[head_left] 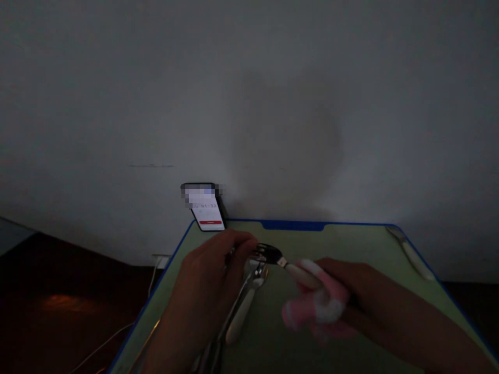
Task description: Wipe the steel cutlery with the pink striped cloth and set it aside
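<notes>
In front of me a fork point(301, 275) with a cream handle is held above the table, its dark metal head pointing left. The fingertips of my left hand point(206, 285) close at the tine end. My right hand point(353, 285) grips a pink-and-white cloth point(331, 306) wrapped about the handle; the cloth is slightly blurred, and the fingers are partly hidden by it. Just beneath the fork's head lies more cutlery, including a cream-handled fork point(244, 311). My left hand and forearm cover part of that pile.
The green tabletop point(351, 241) has a blue rim and stands against a grey wall point(117, 104). A phone point(210, 210) leans at the far left corner. Another cream-handled fork point(415, 257) lies along the right edge. A white cable point(107, 340) runs down at the left.
</notes>
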The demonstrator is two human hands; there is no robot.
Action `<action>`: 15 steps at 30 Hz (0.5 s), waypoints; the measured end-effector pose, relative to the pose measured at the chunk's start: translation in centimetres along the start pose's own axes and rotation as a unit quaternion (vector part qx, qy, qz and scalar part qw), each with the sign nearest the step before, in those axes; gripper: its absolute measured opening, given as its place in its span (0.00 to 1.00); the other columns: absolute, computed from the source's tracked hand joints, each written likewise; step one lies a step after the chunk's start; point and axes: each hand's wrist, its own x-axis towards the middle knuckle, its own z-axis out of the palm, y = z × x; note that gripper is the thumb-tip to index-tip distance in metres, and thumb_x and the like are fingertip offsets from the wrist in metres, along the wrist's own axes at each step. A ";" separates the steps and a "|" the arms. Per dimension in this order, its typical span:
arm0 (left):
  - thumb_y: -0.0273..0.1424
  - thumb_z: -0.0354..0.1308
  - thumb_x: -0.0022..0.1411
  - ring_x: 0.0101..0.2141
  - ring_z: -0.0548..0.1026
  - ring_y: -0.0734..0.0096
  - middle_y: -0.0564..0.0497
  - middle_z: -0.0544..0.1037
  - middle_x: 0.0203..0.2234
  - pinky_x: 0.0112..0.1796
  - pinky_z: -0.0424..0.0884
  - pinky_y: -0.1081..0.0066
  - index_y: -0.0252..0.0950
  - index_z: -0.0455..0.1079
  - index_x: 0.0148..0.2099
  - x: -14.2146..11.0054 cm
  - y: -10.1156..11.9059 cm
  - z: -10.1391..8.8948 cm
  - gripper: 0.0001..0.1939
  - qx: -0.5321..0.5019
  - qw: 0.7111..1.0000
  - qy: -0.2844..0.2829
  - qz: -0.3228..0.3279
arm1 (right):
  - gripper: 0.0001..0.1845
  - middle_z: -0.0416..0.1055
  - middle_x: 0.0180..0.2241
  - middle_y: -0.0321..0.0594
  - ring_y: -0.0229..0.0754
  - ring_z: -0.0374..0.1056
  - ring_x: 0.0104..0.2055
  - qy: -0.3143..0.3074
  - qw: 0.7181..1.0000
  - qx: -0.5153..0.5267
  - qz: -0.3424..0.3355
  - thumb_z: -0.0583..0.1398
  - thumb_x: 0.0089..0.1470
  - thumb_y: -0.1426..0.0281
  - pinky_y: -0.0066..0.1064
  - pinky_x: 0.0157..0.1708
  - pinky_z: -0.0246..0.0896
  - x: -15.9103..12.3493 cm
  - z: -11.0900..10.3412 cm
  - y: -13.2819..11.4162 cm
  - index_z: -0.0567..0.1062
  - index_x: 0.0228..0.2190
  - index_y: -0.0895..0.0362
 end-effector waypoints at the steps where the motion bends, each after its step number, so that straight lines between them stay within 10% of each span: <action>1: 0.34 0.48 0.62 0.29 0.74 0.70 0.54 0.77 0.28 0.31 0.68 0.71 0.39 0.68 0.36 0.0 0.1 0.0 0.09 -0.002 1.000 -0.007 -0.007 | 0.05 0.72 0.32 0.34 0.35 0.67 0.31 0.000 1.000 -0.008 0.002 0.54 0.53 0.67 0.24 0.30 0.59 -0.2 -0.2 0.1 0.68 0.33 0.54; 15: 0.35 0.50 0.62 0.34 0.74 0.72 0.54 0.76 0.35 0.34 0.70 0.73 0.45 0.64 0.49 -0.8 1.2 0.6 0.12 -0.116 0.982 -0.147 -0.001 | 0.03 0.69 0.30 0.34 0.34 0.62 0.30 0.034 0.992 -0.100 -0.071 0.56 0.49 0.71 0.26 0.29 0.53 1.7 1.5 0.5 0.68 0.30 0.56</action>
